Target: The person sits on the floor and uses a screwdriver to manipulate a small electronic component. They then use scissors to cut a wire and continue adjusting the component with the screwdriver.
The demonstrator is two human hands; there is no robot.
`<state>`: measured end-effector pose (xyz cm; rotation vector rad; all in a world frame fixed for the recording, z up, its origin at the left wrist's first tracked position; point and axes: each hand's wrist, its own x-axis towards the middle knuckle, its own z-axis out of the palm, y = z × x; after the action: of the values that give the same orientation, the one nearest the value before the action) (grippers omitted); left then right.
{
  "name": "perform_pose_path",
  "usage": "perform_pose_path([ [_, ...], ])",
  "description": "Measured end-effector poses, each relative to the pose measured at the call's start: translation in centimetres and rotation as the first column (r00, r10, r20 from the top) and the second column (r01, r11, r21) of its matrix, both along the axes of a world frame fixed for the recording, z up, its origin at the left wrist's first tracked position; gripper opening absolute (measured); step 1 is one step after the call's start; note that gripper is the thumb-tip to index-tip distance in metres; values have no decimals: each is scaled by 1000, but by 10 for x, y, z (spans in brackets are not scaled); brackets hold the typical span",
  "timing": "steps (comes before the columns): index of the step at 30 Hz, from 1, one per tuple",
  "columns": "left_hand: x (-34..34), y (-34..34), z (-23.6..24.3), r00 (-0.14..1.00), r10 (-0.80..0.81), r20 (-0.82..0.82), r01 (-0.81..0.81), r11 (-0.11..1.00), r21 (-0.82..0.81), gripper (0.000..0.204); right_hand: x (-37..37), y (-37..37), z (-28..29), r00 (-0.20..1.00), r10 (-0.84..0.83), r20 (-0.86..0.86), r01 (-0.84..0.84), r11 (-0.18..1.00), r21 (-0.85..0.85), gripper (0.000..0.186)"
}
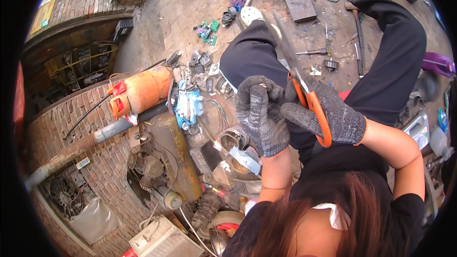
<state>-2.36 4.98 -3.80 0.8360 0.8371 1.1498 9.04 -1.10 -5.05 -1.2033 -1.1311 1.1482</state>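
Right hand [339,113] grips orange-handled tool [314,104]; left hand [262,116] beside.

An orange gas cylinder [148,89] sits beside a long pipe [105,133]

Workshop, hammer [358,32], screwdriver [318,52], orange gas cylinder [150,89]

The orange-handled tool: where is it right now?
In the head view, the orange-handled tool is right of centre, in the gloved right hand and beside the gloved left hand, its metal end pointing toward the picture's top.
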Motion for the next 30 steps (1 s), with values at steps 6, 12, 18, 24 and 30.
perform_pose_path([
  [6, -1, -3, 4, 999, -30, -34, 31, 999, 27, 15, 2, 5, -3, 995, -102, 3, 102, 995, -17, 31],
  [12, -3, -9, 5, 976, 53, -213, -29, 993, 114, 14, 2, 7, -20, 999, -42, -10, 43, 982, 182, 38],
  [18, -10, -6, -9, 968, 62, -242, 18, 949, 316, 18, 5, 11, -4, 971, -65, -231, 82, 994, 66, 37],
  [24, -9, -7, -8, 976, 31, -213, 25, 967, 255, 21, 6, 8, 11, 983, -105, -150, 111, 993, 35, 30],
  [30, -16, -5, 4, 985, -81, -154, 81, 997, -4, 23, 5, 8, 16, 939, -154, -306, 161, 987, -4, 35],
])
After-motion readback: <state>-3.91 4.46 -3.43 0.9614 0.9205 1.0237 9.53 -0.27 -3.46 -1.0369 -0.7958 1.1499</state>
